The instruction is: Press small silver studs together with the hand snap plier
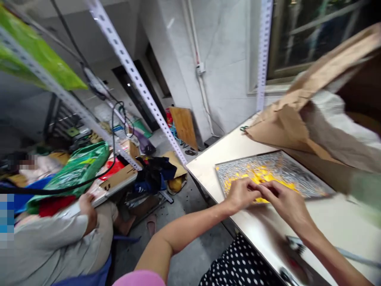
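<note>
My left hand (242, 193) and my right hand (282, 200) meet over the near edge of a flat silvery panel (297, 169) with yellow patches (258, 174) on it. The fingertips of both hands press together in a pinch at the panel's front edge. What they pinch is too small and blurred to name. The panel lies on a pale steel table (336, 222).
A brown paper bag (300, 103) lies beyond the panel. Blurred tools (294, 254) lie near the table's front edge. At the left another person (59, 234) sits among bags, a green sack (74, 169) and cardboard. Slotted metal shelf posts (137, 81) cross the view.
</note>
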`<state>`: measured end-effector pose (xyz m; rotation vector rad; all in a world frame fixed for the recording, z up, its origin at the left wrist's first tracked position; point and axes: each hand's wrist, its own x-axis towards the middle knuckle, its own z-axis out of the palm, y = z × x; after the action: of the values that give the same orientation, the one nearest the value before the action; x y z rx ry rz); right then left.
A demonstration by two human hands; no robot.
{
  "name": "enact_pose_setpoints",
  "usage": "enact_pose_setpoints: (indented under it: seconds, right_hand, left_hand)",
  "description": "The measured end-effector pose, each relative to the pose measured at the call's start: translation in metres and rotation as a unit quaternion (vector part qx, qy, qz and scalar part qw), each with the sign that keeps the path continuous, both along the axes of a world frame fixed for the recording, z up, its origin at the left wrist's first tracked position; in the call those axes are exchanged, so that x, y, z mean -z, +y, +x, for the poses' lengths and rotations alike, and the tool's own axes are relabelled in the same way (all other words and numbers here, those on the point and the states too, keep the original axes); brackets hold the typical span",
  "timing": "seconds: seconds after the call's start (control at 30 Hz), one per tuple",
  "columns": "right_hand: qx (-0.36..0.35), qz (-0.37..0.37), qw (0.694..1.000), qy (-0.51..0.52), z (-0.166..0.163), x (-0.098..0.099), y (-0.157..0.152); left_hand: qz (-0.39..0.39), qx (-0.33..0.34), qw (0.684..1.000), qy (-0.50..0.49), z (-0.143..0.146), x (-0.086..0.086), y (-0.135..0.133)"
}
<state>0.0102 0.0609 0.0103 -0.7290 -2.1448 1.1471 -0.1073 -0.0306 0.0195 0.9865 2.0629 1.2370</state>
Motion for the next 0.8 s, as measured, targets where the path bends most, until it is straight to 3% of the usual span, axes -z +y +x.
enact_pose_setpoints:
  seconds: [0.1,0.27,0.47,0.57,0.63,0.7,0.8]
  right_hand:
    - [0.0,-0.002,0.999,-0.038,-0.009,0.006,0.002]
    - [-0.002,-0.011,0.997,-0.082,-0.022,0.005,0.002]
    - [0.008,-0.03,0.996,-0.08,-0.027,-0.014,-0.01]
    - [0.018,-0.048,0.995,-0.091,-0.032,-0.009,-0.001]
    - [0.022,-0.009,0.996,-0.087,-0.039,0.006,0.015]
    - [0.015,0.097,0.993,-0.06,-0.046,0.026,0.035]
    - [-0.055,0.219,0.973,0.042,-0.036,0.044,0.051]
  left_hand:
    - [-0.001,-0.011,0.994,-0.113,-0.007,-0.001,-0.007]
    - [0.025,-0.003,0.946,-0.325,-0.018,-0.009,-0.017]
    - [0.021,0.009,0.936,-0.351,-0.026,-0.017,-0.022]
    - [0.03,-0.039,0.948,-0.315,-0.03,-0.011,-0.017]
    - [0.033,-0.083,0.96,-0.265,-0.033,-0.007,-0.015]
    - [0.028,-0.098,0.968,-0.23,-0.034,-0.006,-0.017]
    - [0.017,-0.045,0.972,-0.229,-0.026,-0.01,-0.03]
